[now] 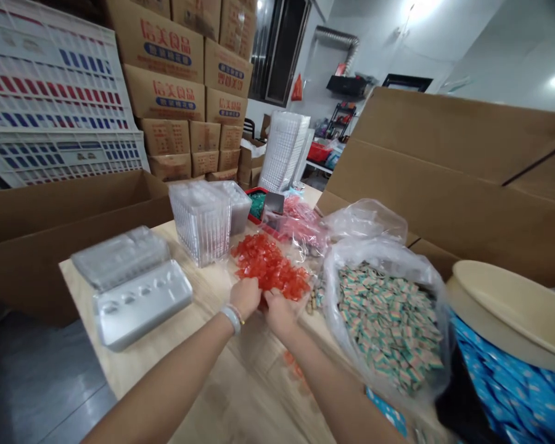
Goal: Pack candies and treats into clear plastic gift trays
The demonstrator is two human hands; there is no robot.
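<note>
A pile of small red wrapped candies [269,266] lies on the wooden table [198,345]. My left hand [245,297] and my right hand [279,311] are side by side at the pile's near edge, fingers curled down into the candies. What the fingers enclose is hidden. A white bracelet is on my left wrist. An open clear plastic tray with round wells [132,290] lies to the left of my hands.
A clear bag of green-and-pink wrapped candies [388,320] sits to the right. Beside it are a blue bag and a cream basin [513,308]. Stacked clear trays [201,222] stand behind the pile. Large open cardboard boxes [444,166] flank the table; stacked cartons and crates fill the back left.
</note>
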